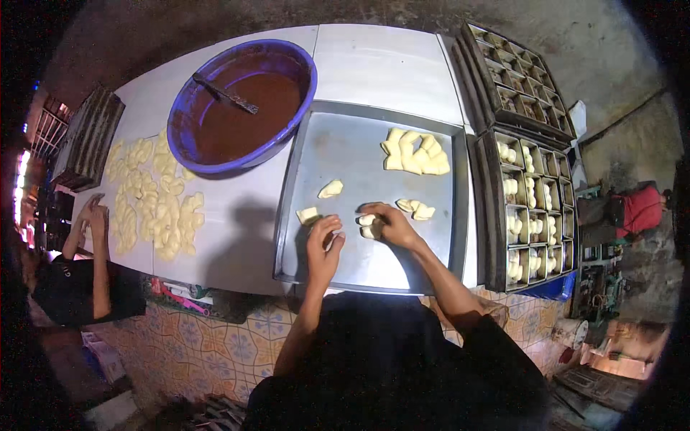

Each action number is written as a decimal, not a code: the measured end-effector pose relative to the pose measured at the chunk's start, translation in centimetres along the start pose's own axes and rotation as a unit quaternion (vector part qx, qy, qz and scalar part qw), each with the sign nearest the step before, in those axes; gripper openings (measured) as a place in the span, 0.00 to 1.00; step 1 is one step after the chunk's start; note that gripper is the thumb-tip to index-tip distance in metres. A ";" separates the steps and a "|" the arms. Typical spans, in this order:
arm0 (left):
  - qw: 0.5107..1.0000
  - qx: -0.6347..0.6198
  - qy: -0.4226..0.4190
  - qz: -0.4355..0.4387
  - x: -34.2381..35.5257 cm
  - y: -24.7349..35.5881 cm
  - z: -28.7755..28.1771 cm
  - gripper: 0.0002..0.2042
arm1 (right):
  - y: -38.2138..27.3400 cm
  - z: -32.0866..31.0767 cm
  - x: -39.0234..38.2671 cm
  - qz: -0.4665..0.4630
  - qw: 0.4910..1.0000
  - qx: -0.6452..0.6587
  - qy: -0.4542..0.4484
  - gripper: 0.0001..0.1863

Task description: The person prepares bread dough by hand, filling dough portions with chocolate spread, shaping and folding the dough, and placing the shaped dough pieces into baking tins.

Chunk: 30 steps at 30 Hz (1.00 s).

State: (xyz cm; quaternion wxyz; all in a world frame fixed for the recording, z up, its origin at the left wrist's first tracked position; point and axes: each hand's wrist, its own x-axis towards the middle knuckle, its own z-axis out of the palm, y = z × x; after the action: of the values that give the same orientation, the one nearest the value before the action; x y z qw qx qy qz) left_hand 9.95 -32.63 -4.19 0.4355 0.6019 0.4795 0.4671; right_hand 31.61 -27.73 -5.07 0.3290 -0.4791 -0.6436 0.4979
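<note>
The right hand [393, 225], curled narrow around paired dough pieces [367, 220] at its nine o'clock on the metal tray [345, 147], long axes nine-to-three, is nearer them than the half-open, seemingly empty left hand [324, 246] at their eight o'clock.

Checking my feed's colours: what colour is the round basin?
The basin is bluish purple, clearest in the head view.
</note>
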 end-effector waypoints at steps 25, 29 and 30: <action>0.982 -0.178 -0.064 -0.008 0.4 7.0 4.5 0.13 | -10.7 -1.3 -7.2 -0.035 0.989 0.088 0.118 0.14; 0.977 -0.179 0.096 -0.066 0.3 8.1 5.7 0.07 | -7.5 0.5 -3.8 -0.049 0.979 0.093 0.176 0.10; 0.980 -0.152 0.100 -0.079 0.3 8.0 5.6 0.05 | -7.0 0.6 -2.9 -0.051 0.972 0.139 0.184 0.12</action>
State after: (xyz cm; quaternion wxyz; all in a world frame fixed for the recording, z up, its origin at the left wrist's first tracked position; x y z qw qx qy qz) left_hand 16.87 -34.04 2.63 0.5076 0.4387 0.4901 0.5565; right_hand 30.03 -31.00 1.62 0.5302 -0.4784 -0.5203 0.4682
